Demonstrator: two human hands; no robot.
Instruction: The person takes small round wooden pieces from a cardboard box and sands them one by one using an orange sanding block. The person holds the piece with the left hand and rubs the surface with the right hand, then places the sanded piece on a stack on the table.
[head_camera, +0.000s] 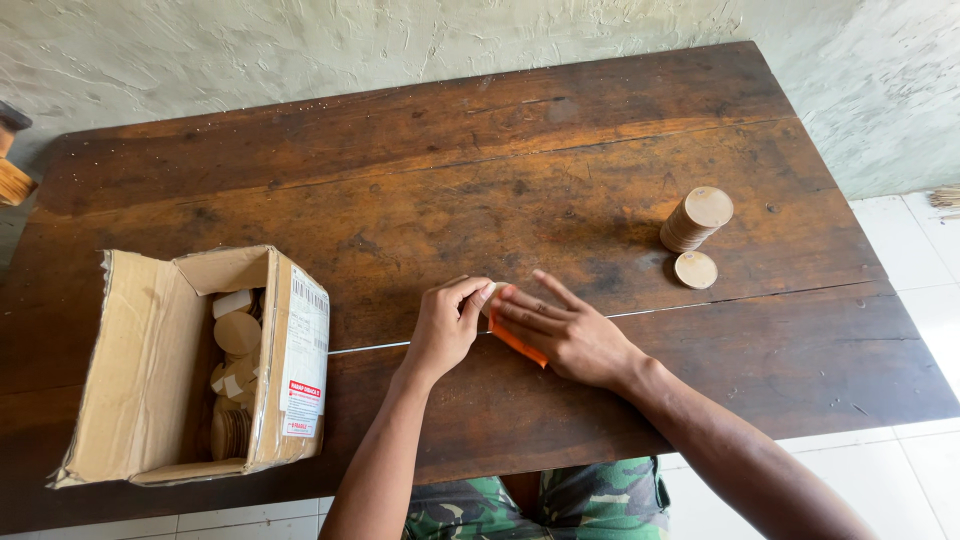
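Both hands meet fingertip to fingertip, left curled, right flat.

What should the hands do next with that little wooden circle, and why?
Probably carry the disc, pinched between the left hand and right hand by the orange sheet, to the stack of discs beside the single disc.

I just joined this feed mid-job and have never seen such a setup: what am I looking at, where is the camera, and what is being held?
One picture, from a camera on the person's head, looking down. No machine: two bare hands over a dark wooden table. The left hand and right hand meet, together holding a small pale wooden piece and an orange sheet, probably sandpaper. At right stands a stack of round wooden discs, a single wooden disc beside it. At left, an open cardboard box holds more wooden pieces.
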